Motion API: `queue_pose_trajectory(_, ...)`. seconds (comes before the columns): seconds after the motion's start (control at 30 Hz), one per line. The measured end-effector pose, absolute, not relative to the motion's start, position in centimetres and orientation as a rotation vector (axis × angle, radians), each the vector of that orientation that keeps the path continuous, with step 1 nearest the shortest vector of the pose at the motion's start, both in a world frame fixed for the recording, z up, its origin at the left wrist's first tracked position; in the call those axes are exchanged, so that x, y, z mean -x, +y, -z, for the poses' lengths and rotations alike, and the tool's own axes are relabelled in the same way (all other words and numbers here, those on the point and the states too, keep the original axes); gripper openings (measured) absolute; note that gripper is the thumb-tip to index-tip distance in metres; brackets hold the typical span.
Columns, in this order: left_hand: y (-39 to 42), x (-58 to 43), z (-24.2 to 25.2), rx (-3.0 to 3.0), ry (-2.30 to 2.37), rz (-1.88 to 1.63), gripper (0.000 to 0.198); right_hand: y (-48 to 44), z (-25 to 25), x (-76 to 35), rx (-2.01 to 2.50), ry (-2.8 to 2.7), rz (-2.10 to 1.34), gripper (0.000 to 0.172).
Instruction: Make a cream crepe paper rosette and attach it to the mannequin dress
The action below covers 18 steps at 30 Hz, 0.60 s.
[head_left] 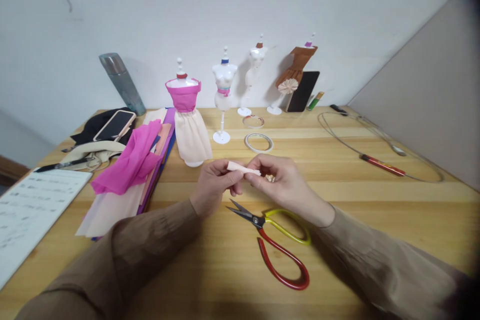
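Note:
Between both hands, over the wooden table, a small folded piece of pale pink crepe paper (240, 167) is pinched. My left hand (214, 184) grips its left end, thumb on top. The right end sits in the fingers of my right hand (279, 180). A small crinkled pale bit (270, 178) shows beneath my right fingers; whether it belongs to the same piece I cannot tell. Just below the hands lie scissors (258, 221) with one yellow and one red handle, blades slightly apart. Behind my left hand stands a mini mannequin (186, 95) in a pink top and cream skirt.
Several white mini mannequins (225, 72) line the back, one in a brown dress (300, 62). Tape rolls (258, 150) lie before them. Left are pink sheets (131, 160), a phone (114, 126), a bottle (123, 82) and a notepad (41, 205). A cable (337, 140) loops at right.

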<state>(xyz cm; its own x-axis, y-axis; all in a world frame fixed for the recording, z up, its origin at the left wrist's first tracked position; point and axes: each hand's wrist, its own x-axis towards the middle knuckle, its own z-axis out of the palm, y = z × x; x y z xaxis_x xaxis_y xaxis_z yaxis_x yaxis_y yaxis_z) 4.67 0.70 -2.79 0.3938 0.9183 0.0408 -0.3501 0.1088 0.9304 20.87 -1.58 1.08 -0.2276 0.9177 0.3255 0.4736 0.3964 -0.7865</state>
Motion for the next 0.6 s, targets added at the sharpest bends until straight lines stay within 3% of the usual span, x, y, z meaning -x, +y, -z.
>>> queue_pose_trajectory(0.1, 0.9, -4.4, 3.0, -1.384, 0.796, -1.106, 0.031, -1.4, -0.6, -21.1, 1.213, -1.899, -0.614, 0.018)
queue_pose_trajectory(0.23, 1.1, -3.9, 2.7, -1.948, 0.858, -1.08, 0.013, -1.0, -0.1, -21.4, 1.163, -2.033, -0.426, 0.012)
queue_pose_trajectory(0.33, 1.0, -3.6, 2.0, -2.194, 0.923, -0.981, 0.015, -0.9, 0.0, -21.6, 1.112, -2.116, -0.337, 0.013)
queue_pose_trajectory(0.6, 1.1, -3.3, 0.8, -2.912, 1.092, -0.619, 0.029, -0.4, -0.4, -22.2, 1.148, -2.129, -0.491, 0.013)
